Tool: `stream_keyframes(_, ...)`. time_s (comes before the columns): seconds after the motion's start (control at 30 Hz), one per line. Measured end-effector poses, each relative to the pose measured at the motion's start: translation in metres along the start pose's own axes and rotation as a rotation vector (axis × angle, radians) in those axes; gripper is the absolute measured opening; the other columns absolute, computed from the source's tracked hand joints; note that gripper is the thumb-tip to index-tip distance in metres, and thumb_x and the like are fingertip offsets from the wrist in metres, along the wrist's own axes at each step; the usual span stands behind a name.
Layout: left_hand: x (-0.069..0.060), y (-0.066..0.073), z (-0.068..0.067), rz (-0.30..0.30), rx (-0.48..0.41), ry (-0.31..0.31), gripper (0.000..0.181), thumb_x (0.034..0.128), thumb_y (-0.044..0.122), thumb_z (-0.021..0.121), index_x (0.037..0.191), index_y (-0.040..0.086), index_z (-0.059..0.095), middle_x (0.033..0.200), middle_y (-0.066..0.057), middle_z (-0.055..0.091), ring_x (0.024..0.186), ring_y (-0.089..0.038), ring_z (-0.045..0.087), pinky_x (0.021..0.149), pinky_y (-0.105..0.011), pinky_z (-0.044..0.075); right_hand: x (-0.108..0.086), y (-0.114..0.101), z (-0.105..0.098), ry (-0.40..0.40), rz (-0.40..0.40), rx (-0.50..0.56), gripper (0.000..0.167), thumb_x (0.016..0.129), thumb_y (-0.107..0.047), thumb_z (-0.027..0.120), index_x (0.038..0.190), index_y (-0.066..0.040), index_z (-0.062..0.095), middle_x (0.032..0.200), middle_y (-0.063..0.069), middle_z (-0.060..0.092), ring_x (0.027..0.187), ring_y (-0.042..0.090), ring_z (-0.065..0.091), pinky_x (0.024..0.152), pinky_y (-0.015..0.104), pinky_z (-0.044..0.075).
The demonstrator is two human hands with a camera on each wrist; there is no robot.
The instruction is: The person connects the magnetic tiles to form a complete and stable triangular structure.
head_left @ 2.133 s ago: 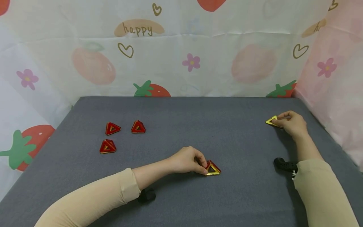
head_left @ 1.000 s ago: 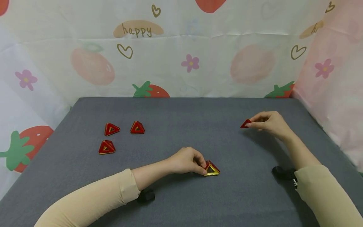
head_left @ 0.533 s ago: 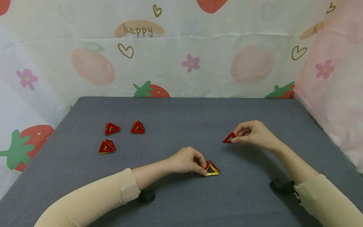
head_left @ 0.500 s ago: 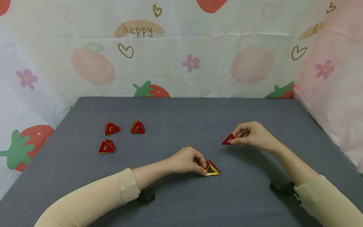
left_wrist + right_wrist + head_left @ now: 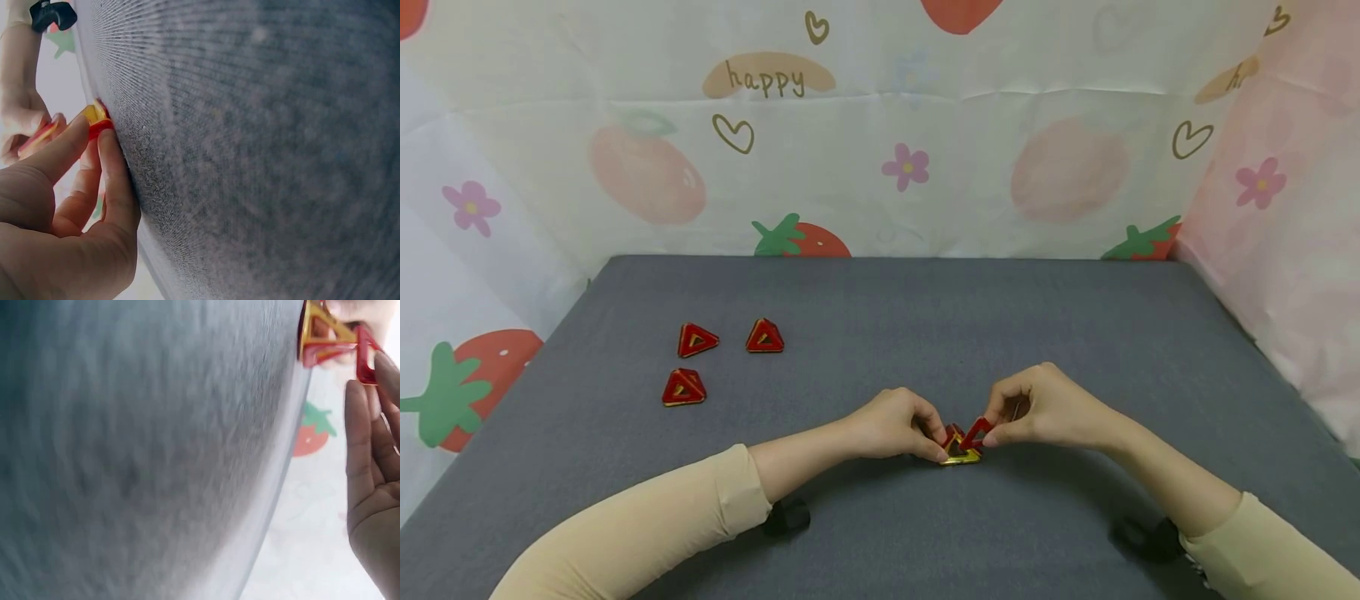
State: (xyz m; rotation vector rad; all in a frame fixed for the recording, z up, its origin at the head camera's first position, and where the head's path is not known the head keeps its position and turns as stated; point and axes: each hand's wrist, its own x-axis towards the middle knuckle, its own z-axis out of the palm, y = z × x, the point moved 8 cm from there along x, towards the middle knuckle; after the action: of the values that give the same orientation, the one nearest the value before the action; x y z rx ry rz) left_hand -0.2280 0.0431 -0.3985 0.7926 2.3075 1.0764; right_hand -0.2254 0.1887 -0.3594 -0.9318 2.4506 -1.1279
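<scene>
In the head view my left hand [image 5: 895,425] pinches the left side of a small red and yellow triangle-tile structure [image 5: 961,457] standing on the grey cloth. Between the thumb and fingers of my right hand [image 5: 1048,408] is a red triangular tile [image 5: 976,430], tilted just above the structure's right side. From the right wrist the structure [image 5: 322,352] shows open triangular frames, and the held tile [image 5: 362,356] appears right at its edge; whether they touch I cannot tell. The left wrist view has the left thumb and fingertips on the structure [image 5: 99,125], partly hiding it.
Three small red pyramids with gold edges sit at the left of the table: a back-left pyramid [image 5: 697,340], a back-right pyramid [image 5: 765,337] and a front pyramid [image 5: 684,388]. A printed curtain [image 5: 970,167] hangs behind the grey tablecloth [image 5: 865,308].
My right hand has carried the triangular tile from the far right, leftward and nearer, up to the structure. The tile's yellow side showed first, then red. My left hand has stayed in place.
</scene>
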Motion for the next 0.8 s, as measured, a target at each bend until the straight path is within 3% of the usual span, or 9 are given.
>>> stream_keyframes(0.33, 0.0, -0.001, 0.0, -0.01, 0.019, 0.007, 0.009, 0.0809, 0.018, 0.082, 0.084, 0.012, 0.076, 0.08, -0.001, 0.075, 0.063, -0.002, 0.057, 0.058, -0.016, 0.045, 0.002, -0.007, 0.021, -0.046, -0.019, -0.03, 0.014, 0.076, -0.026, 0.085, 0.075, -0.023, 0.072, 0.074, -0.007, 0.074, 0.062, 0.002, 0.066, 0.057, 0.025, 0.055)
stream_keyframes(0.8, 0.001, -0.001, 0.002, -0.025, -0.014, -0.024, 0.013, 0.0788, 0.01, 0.082, 0.09, 0.009, 0.075, 0.089, -0.006, 0.077, 0.069, -0.002, 0.064, 0.062, -0.016, 0.049, 0.003, -0.014, 0.032, -0.031, -0.034, -0.14, 0.017, 0.077, -0.019, 0.085, 0.073, -0.024, 0.069, 0.072, -0.011, 0.072, 0.062, -0.004, 0.064, 0.056, 0.02, 0.054)
